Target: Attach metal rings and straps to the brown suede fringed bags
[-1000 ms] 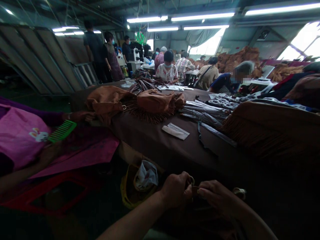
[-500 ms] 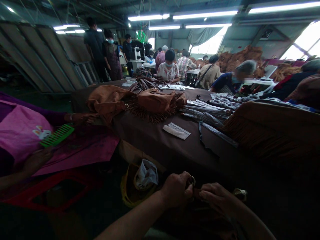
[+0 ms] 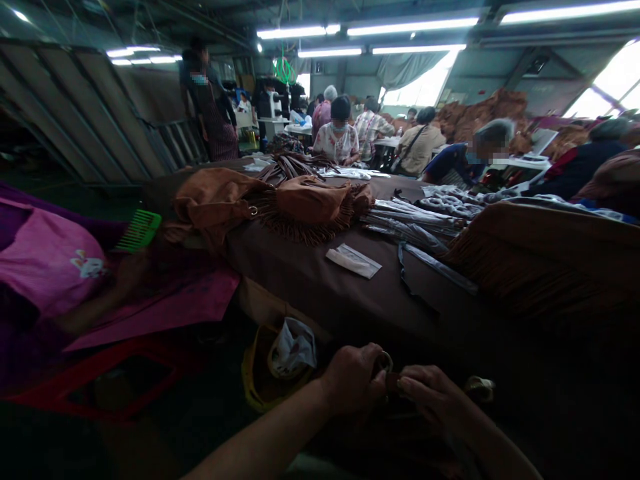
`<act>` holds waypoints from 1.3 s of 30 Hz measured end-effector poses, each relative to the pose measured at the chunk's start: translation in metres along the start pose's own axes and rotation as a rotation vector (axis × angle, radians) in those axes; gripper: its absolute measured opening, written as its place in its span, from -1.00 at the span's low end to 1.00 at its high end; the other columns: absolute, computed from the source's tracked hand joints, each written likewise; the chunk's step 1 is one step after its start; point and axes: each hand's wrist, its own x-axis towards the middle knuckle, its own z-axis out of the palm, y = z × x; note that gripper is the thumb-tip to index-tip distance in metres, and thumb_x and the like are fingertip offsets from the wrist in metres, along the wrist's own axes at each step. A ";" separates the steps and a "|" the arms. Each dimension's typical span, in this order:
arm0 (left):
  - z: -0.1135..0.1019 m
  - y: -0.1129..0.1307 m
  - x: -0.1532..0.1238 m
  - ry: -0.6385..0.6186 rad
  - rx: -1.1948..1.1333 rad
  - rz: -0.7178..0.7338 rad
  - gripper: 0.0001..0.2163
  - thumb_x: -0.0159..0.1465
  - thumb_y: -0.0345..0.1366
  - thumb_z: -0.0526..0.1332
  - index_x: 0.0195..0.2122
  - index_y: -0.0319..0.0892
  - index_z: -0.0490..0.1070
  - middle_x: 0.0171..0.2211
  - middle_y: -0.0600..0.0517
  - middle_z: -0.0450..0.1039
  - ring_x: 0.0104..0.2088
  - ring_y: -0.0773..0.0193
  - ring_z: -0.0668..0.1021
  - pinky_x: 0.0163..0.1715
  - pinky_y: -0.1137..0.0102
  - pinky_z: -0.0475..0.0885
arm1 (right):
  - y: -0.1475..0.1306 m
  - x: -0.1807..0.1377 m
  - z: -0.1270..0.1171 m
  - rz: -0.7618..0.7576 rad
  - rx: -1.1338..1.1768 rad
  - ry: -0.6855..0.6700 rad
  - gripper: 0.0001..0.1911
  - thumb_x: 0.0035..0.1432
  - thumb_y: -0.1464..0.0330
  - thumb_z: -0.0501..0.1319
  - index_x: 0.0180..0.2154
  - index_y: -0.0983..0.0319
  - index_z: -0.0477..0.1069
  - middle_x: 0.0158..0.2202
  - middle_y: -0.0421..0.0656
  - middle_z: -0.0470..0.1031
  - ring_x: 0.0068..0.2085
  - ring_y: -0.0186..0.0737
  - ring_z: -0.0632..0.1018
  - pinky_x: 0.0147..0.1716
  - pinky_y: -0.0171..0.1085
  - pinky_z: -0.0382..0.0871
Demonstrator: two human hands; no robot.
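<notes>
Low in the view, my left hand (image 3: 353,377) is closed around a metal ring (image 3: 387,362), whose curve shows past the thumb. My right hand (image 3: 427,387) pinches a short brown leather strap (image 3: 393,382) that runs to the ring. The two hands are close together, a small gap of strap between them. What hangs below them is too dark to make out. Just beyond my right hand is a small pale, shiny object (image 3: 480,388) I cannot identify.
A brown-covered table (image 3: 300,287) holds brown fringed bags (image 3: 313,200), plastic-wrapped straps (image 3: 415,220) and a small clear packet (image 3: 353,261). A yellow basket (image 3: 250,373) stands left of my hands. At left, a co-worker in a pink apron (image 3: 50,260) holds a green comb (image 3: 140,230).
My hands stay almost in place, still on the ring and strap. The co-worker's green comb has moved up and right. Standing people in the background have shifted.
</notes>
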 end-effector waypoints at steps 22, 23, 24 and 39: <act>-0.006 0.001 -0.003 -0.007 -0.021 0.249 -0.44 0.23 0.23 -0.01 -0.13 -0.19 0.38 -0.39 -0.02 0.49 -0.41 0.28 0.53 -0.43 0.47 0.30 | -0.002 -0.010 0.014 0.021 0.179 -0.108 -0.49 0.10 -0.07 0.15 -0.46 0.29 0.32 -0.73 -0.37 0.15 -0.74 -0.54 0.10 -0.74 -0.45 -0.10; -0.006 0.001 -0.004 -0.009 -0.032 0.261 -0.42 0.21 0.25 -0.01 -0.12 -0.19 0.39 -0.39 -0.02 0.49 -0.41 0.28 0.52 -0.44 0.48 0.30 | -0.002 -0.010 0.016 0.023 0.194 -0.120 -0.49 0.11 -0.06 0.15 -0.46 0.30 0.33 -0.74 -0.37 0.15 -0.75 -0.54 0.09 -0.75 -0.44 -0.12; -0.006 0.000 -0.004 -0.006 -0.045 0.266 -0.41 0.20 0.26 0.00 -0.12 -0.19 0.39 -0.40 -0.02 0.48 -0.41 0.28 0.52 -0.43 0.48 0.30 | -0.003 -0.010 0.018 0.033 0.216 -0.118 -0.49 0.12 -0.05 0.15 -0.46 0.30 0.34 -0.76 -0.37 0.14 -0.76 -0.54 0.08 -0.75 -0.44 -0.14; -0.007 -0.006 -0.014 -0.074 -0.059 0.410 -0.55 0.27 0.10 0.05 -0.08 -0.19 0.35 -0.40 -0.02 0.50 -0.38 0.28 0.55 -0.37 0.48 0.34 | 0.005 -0.015 0.032 0.196 0.459 -0.034 -0.51 -0.05 -0.05 0.26 -0.54 0.26 0.30 -0.82 -0.41 0.09 -0.80 -0.53 0.05 -0.79 -0.44 -0.14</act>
